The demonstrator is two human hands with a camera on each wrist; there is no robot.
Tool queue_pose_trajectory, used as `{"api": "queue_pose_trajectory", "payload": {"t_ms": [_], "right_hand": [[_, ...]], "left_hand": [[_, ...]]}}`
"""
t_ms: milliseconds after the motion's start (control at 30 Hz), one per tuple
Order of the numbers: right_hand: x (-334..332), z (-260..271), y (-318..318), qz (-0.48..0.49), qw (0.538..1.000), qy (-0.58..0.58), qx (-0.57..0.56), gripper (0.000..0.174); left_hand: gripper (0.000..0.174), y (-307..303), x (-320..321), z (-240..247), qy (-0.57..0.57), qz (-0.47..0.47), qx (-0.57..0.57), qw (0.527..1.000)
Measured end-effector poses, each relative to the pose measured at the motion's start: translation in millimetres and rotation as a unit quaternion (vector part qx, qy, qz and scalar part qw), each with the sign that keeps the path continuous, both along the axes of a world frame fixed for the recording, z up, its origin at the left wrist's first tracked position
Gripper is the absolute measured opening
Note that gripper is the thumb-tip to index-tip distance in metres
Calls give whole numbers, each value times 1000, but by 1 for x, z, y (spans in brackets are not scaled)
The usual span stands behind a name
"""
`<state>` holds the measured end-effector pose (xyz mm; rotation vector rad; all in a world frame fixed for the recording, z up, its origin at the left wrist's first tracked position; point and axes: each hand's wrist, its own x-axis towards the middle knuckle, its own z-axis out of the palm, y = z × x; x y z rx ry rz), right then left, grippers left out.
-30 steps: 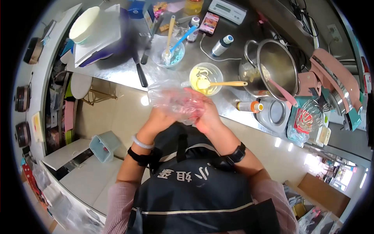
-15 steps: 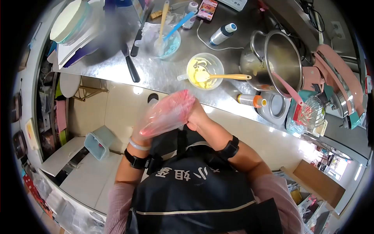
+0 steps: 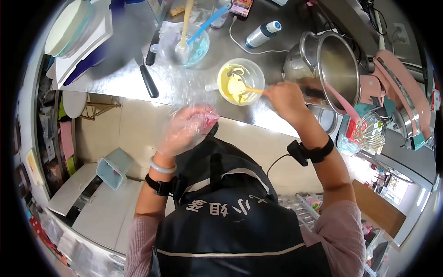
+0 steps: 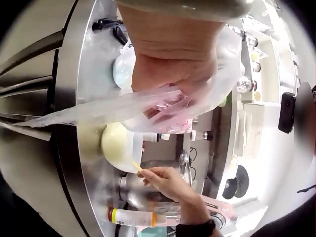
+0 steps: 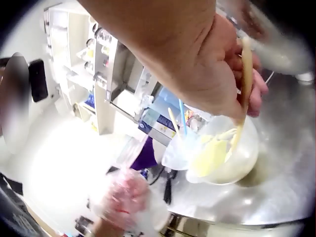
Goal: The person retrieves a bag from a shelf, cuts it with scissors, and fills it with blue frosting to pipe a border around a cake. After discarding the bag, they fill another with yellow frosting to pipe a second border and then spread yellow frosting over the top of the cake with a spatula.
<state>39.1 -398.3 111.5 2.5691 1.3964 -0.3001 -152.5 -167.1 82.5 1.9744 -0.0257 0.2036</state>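
Observation:
My left hand (image 3: 181,134) holds a clear plastic bag (image 4: 98,109) with pink-red smears, its film spread loosely around the fingers. The left wrist view shows the pink part (image 4: 170,101) at the palm, with the fingers partly hidden behind film. With my right hand (image 3: 288,102) I grip the wooden handle of a spatula (image 5: 247,69). Its blade is in yellow cream (image 3: 236,85) inside a clear handled bowl (image 3: 256,74) on the steel counter. The left hand is off the counter's front edge, below and left of this bowl.
A second bowl (image 3: 203,48) with blue cream and two spatulas stands left of the yellow one. Black-handled knives (image 3: 149,82) lie farther left. To the right are a steel pot (image 3: 300,62), a pink stand mixer (image 3: 401,83) and a whisk (image 3: 371,131). A bottle (image 3: 263,34) stands behind.
My right hand has left the bag, moved right and taken the spatula's handle. The left hand keeps the bag, which has turned and opened out around it.

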Motion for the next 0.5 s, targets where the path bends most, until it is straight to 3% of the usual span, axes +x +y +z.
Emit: {"api": "queue_pose_trajectory", "payload": {"t_ms": [67,167,267,333,400,467,500], "right_hand": [[-10,19,3,-41,999,29,10,17],[-8,49,9,-83,996,19,35,16],[1,38,4,-81,996,-12,18,18],[2,25,0,-78,997,-8,-14,19],[-2,17,2,-101,991,86,22,21],[-2,10,1,-115,986,122,15,23],[-3,6,0,-129,979,156,9,26]], "left_hand": [[17,-4,1,-8,162,23,-257,953],[17,-6,10,-12,75,-33,-259,962],[17,-20,25,-6,105,-9,-333,937],[17,-27,36,-18,108,-19,-320,941],[19,-32,45,-30,110,-25,-306,945],[20,-34,49,-38,-2,-17,-24,1000],[20,-33,49,-40,1,-21,-25,999]]}}
